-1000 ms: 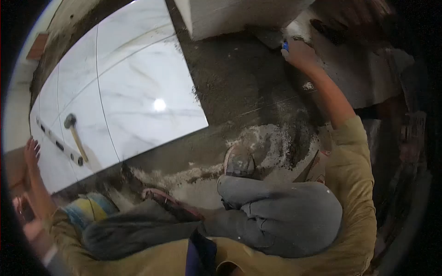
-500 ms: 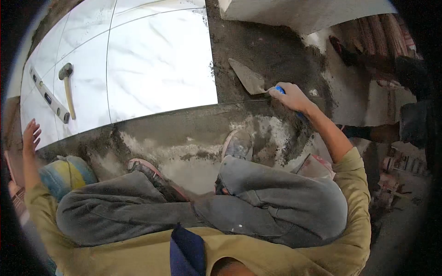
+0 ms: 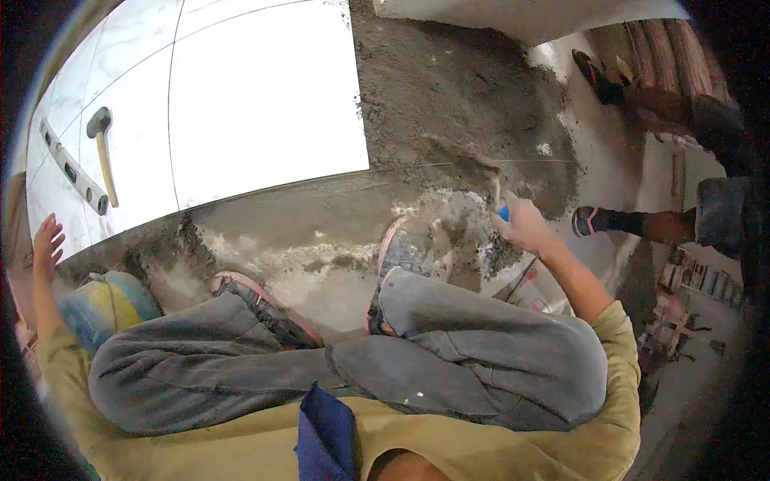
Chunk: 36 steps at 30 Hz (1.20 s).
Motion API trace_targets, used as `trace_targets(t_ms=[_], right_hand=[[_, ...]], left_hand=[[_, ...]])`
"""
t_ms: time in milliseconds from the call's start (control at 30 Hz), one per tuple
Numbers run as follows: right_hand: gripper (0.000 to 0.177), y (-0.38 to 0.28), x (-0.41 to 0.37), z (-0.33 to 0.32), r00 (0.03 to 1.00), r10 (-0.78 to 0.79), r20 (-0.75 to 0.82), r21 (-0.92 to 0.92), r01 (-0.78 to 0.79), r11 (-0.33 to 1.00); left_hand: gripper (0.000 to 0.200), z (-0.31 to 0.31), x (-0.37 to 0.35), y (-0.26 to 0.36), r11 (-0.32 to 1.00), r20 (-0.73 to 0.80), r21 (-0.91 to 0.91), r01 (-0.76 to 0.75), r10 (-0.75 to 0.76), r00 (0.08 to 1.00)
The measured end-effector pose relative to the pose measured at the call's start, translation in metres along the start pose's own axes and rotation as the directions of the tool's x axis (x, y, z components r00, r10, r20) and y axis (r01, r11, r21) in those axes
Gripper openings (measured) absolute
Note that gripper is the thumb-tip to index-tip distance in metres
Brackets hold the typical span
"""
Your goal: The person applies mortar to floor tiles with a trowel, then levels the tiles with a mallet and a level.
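Observation:
My right hand (image 3: 525, 226) is closed around the blue handle of a trowel (image 3: 503, 213). The trowel's blade is turned nearly edge-on, low over the near edge of the grey mortar bed (image 3: 457, 88); whether it touches cannot be made out. At the far left, my left hand (image 3: 48, 242) hovers with fingers apart and nothing in it, by the near left edge of the white tiles (image 3: 265, 104). On those tiles lie a mallet (image 3: 104, 160) with a dark head and wooden handle, and a spirit level (image 3: 74, 170).
A blue and yellow rounded container (image 3: 112, 309) stands beside my left knee. A thin line (image 3: 433, 165) runs along the mortar's near edge. Another person's legs (image 3: 670, 228) are at the right. A pale block (image 3: 457, 16) stands at the back.
My right hand has moved down and toward me with the trowel, whose blade has turned from flat to nearly edge-on. The other person's near foot shows more fully. The view has shifted slightly.

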State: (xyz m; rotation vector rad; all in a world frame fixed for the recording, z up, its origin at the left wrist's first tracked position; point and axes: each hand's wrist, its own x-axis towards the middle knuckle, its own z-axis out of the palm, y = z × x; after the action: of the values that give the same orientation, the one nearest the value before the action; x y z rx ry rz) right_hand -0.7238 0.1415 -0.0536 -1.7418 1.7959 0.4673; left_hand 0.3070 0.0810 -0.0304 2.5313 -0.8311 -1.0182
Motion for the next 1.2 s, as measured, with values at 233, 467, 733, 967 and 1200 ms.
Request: trace_targets(t_ms=[233,467,733,967,1200], right_hand=[[0.038,-0.029,0.03,-0.023,0.954,-0.298,0.022,0.054,0.296,0.954],[0.036,-0.065,0.11,-0.052,0.917,-0.398,-0.015,-0.071,0.396,0.916],[0.035,-0.076,0.122,-0.081,0.85,-0.506,0.148,-0.312,0.525,0.792],[0.035,-0.088,0.131,-0.1,0.836,-0.523,0.168,-0.397,0.543,0.74],[0.042,-0.099,0.202,-0.124,0.877,-0.444,-0.184,-0.363,0.359,0.86]], left_hand=[[0.065,0.005,-0.005,0.025,0.997,0.032,0.065,-0.045,0.043,0.999],[0.059,0.001,-0.019,0.038,0.999,0.045,0.035,0.004,-0.006,0.999],[0.056,-0.008,-0.032,0.006,0.999,0.027,0.022,0.049,-0.05,0.998],[0.057,-0.004,-0.037,0.015,1.0,-0.017,0.004,0.004,-0.004,1.0],[0.056,-0.019,-0.03,-0.006,0.997,-0.004,-0.04,-0.063,0.063,0.998]])
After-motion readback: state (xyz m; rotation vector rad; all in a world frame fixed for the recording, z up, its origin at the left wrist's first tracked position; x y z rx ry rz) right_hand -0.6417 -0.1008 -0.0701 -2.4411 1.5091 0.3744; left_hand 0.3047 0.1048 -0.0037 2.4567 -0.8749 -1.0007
